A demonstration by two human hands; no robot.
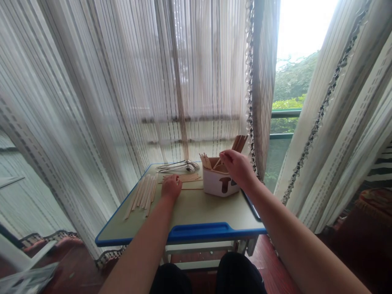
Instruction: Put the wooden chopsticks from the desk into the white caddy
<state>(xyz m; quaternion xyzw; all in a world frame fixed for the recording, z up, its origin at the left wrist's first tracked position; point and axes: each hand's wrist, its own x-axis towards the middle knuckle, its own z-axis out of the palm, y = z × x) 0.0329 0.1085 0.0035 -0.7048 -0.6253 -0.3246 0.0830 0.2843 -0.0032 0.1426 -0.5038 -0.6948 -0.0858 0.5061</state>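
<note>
My left hand (pixel 171 187) lies palm down with its fingertips on a small flat bunch of thin wooden sticks (pixel 182 178). A longer fan of the same sticks (pixel 142 194) lies to its left on the pale green tabletop (pixel 196 212). My right hand (pixel 237 167) hangs at the top of a white box holder (pixel 219 184) with a brown printed shape. Its fingers curl near the rim, and anything between them is hidden. Wooden sticks (pixel 206 161) stand in the holder, leaning at different angles.
Metal spoons and long utensils (pixel 177 166) lie at the table's far edge. The table has a blue rim with a raised blue front lip (pixel 199 232). Sheer striped curtains (pixel 92 81) hang close behind and beside it. A balcony railing (pixel 284 114) shows through the window gap.
</note>
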